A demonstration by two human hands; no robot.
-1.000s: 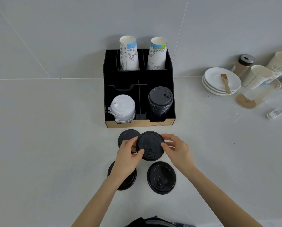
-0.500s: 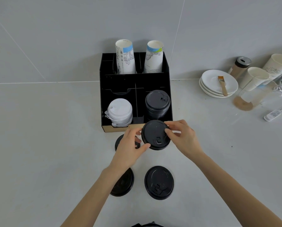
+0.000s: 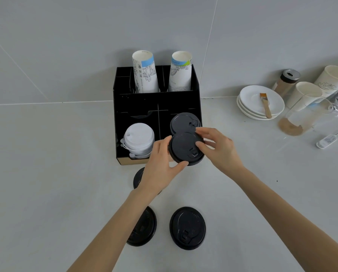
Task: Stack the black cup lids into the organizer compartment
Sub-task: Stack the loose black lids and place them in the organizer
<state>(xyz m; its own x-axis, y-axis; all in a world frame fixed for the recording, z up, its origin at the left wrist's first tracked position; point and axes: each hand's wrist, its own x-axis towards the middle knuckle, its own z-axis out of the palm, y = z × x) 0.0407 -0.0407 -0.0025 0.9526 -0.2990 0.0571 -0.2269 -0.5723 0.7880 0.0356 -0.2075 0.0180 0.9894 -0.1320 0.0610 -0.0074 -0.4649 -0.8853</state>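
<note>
head view: both hands on one black lid, left hand pinching its near-left rim, right hand with fingertips on its top and far edge. it hovers over the front lip of the organizer, just before the black lid stack in the right front compartment. white lids fill the left one. three loose lids lie on the counter.

The left hand and forearm hide parts of two loose lids (both black).
</note>
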